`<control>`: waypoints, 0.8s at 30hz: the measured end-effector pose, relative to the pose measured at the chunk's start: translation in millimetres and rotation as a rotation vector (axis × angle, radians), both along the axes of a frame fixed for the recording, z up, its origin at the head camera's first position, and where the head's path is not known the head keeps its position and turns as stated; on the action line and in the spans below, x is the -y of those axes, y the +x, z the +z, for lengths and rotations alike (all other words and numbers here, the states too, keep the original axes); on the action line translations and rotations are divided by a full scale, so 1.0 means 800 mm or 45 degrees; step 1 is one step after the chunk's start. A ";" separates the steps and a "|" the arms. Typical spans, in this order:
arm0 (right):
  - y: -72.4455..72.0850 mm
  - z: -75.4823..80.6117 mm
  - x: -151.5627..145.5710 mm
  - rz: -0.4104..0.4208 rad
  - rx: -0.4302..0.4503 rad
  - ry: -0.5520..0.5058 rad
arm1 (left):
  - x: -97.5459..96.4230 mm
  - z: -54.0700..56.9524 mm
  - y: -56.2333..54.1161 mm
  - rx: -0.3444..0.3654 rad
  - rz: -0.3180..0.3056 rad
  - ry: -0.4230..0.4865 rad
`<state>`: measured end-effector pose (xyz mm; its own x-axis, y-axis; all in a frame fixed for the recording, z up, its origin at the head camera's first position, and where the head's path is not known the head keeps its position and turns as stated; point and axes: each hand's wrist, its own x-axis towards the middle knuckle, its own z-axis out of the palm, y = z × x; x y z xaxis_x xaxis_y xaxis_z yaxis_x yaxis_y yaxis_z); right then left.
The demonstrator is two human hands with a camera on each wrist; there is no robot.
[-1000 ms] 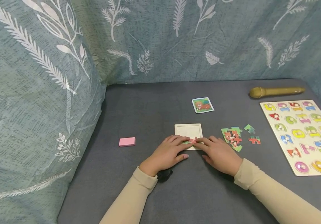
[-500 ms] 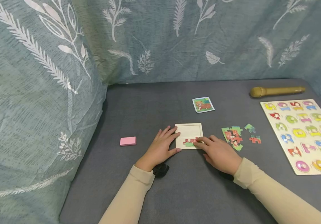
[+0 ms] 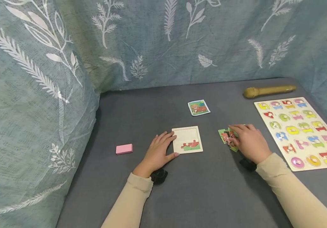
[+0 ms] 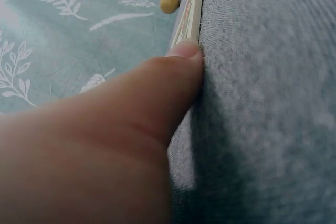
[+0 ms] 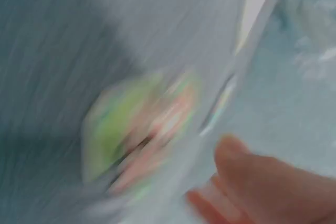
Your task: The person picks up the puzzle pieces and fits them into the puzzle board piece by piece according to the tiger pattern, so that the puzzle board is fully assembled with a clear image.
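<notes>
My left hand (image 3: 158, 151) lies with its fingers spread at the left edge of a square wooden puzzle tray (image 3: 180, 138). The left wrist view shows the thumb (image 4: 181, 72) against the tray's side. In the tray's lower right, joined jigsaw pieces (image 3: 191, 145) form a red and green strip. My right hand (image 3: 250, 142) is over a heap of loose jigsaw pieces (image 3: 224, 135), its fingers bent loosely and covering part of the heap. In the blurred right wrist view, the heap (image 5: 142, 129) lies apart from the fingertips, and nothing shows between them.
A small picture card (image 3: 198, 108) of an animal lies behind the tray. To the left is a pink block (image 3: 124, 149). A wooden number board (image 3: 303, 136) stands at the right, with a brown stick-like object (image 3: 269, 91) behind it. Patterned cloth (image 3: 152, 41) hangs along the back and left.
The right hand has left the tray and moved right, over the loose pieces. The left hand has drawn back from the strip to the tray's left edge. The head view has shifted slightly.
</notes>
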<state>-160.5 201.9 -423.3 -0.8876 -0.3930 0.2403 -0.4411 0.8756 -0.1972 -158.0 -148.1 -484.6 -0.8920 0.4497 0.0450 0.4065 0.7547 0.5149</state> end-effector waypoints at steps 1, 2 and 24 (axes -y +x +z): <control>-0.005 -0.001 -0.010 -0.009 0.047 -0.005 | -0.001 -0.001 0.001 -0.001 0.004 0.004; -0.011 -0.004 -0.018 0.004 0.101 -0.023 | -0.002 -0.001 0.001 0.002 0.010 0.004; -0.075 0.052 0.016 0.029 0.585 -0.454 | 0.002 0.001 0.004 -0.004 0.010 -0.006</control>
